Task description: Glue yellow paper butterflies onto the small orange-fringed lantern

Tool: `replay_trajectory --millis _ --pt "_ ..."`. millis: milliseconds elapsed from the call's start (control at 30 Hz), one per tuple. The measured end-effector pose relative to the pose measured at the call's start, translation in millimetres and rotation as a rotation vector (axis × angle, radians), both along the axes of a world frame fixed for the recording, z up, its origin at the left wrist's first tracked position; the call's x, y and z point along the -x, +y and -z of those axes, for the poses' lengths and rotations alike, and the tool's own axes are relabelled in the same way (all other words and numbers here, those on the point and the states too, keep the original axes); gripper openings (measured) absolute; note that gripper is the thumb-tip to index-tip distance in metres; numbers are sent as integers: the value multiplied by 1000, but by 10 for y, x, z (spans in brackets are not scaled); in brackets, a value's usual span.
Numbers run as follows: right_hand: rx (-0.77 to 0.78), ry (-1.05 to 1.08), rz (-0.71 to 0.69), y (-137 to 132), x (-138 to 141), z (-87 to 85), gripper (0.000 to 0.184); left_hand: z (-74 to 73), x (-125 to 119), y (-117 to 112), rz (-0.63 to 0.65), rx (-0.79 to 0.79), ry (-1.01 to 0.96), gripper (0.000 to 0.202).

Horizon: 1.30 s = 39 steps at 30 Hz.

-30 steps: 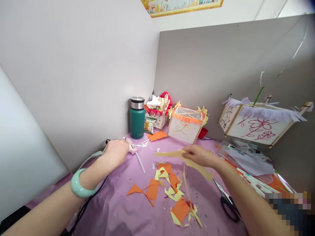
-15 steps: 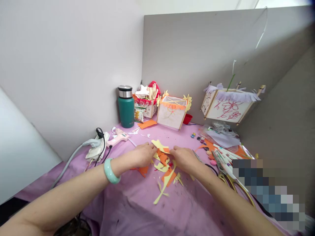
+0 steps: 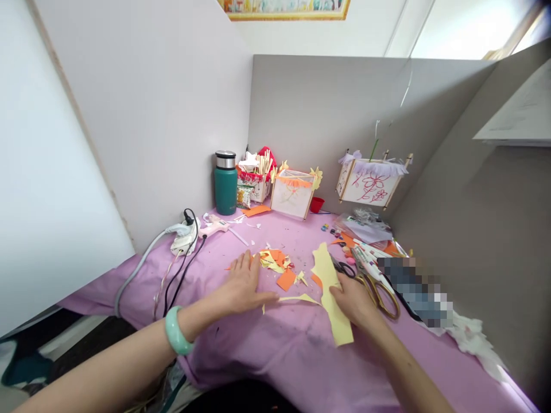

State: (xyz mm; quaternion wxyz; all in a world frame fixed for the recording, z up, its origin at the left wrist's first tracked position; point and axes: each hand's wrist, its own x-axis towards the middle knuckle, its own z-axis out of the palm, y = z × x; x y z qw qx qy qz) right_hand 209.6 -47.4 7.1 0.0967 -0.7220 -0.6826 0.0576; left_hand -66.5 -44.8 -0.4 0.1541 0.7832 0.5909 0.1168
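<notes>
My left hand [image 3: 243, 284] lies flat and open on the purple tablecloth [image 3: 275, 350], fingers spread, just left of a pile of orange and yellow paper scraps [image 3: 275, 261]. A green bangle [image 3: 175, 331] sits on that wrist. My right hand [image 3: 353, 300] rests on a long pale yellow paper strip [image 3: 331, 292] and pinches its edge. A thin yellow sliver [image 3: 297, 299] runs between the two hands. Scissors with gold handles [image 3: 375, 282] lie just right of my right hand.
A green flask [image 3: 225, 183], a box of wooden sticks [image 3: 258, 175] and a paper lantern [image 3: 293, 193] stand at the back. Another lantern [image 3: 371, 182] hangs at the right. A pink glue gun [image 3: 214, 227], power strip [image 3: 184, 240] and cables lie at the left. Markers [image 3: 370, 252] sit at the right.
The view pulled back and up. My hands came apart from the scrap pile: the left now lies flat, the right has drawn a long yellow strip toward me.
</notes>
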Motion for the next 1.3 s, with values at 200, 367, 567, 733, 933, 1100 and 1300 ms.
replay_trajectory --millis 200,367,567,733,933,1100,1300 --pt "11 118 -61 234 610 -74 32 -24 -345 201 52 -5 -132 108" --pt "-25 112 -158 454 774 -220 30 -74 -340 285 138 -1 -103 95" --pt "-9 -107 28 660 635 -309 29 -199 -218 510 178 -57 -1 92" --pt "-40 -29 -293 639 909 -238 32 -288 -219 584 198 -66 -76 63" --pt "-60 -248 -70 1081 324 -318 34 -344 -123 581 160 -162 -114 56" --pt "-153 -466 -153 1432 -299 -182 30 -431 -109 506 161 -231 -164 46" --pt "-192 -429 -112 1528 -411 -175 31 -513 -177 399 127 -290 -212 37"
